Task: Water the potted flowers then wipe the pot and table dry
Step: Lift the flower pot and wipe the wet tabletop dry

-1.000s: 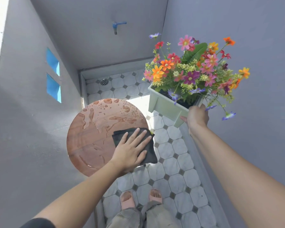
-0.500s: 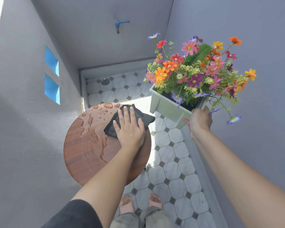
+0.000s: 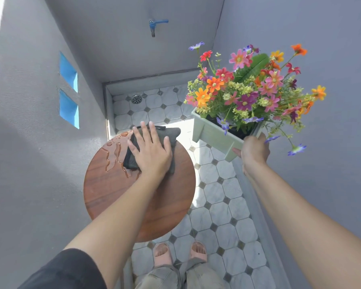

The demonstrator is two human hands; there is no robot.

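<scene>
The left hand (image 3: 152, 152) lies flat, fingers spread, palm down on a dark grey cloth (image 3: 171, 135). The cloth sits on the far part of the round wooden bench (image 3: 104, 190), with 1 corner overhanging the far-right edge. Water streaks and droplets (image 3: 113, 152) remain on the far-left part of the bench top, just beside the cloth; the near part of the top shows no water.

The right hand (image 3: 254, 152) is closed around the near corner of a pale green rectangular planter (image 3: 212, 134) and holds it in the air to the right of the bench, clear of it and tilted. The planter carries mixed flowers (image 3: 244, 88) in orange, pink, red, purple and yellow.

A blue tap (image 3: 154, 25) projects from the far wall. A round floor drain (image 3: 136, 99) is set in the tiled floor (image 3: 221, 207) below it. 2 blue openings (image 3: 69, 88) are set in the left wall.
</scene>
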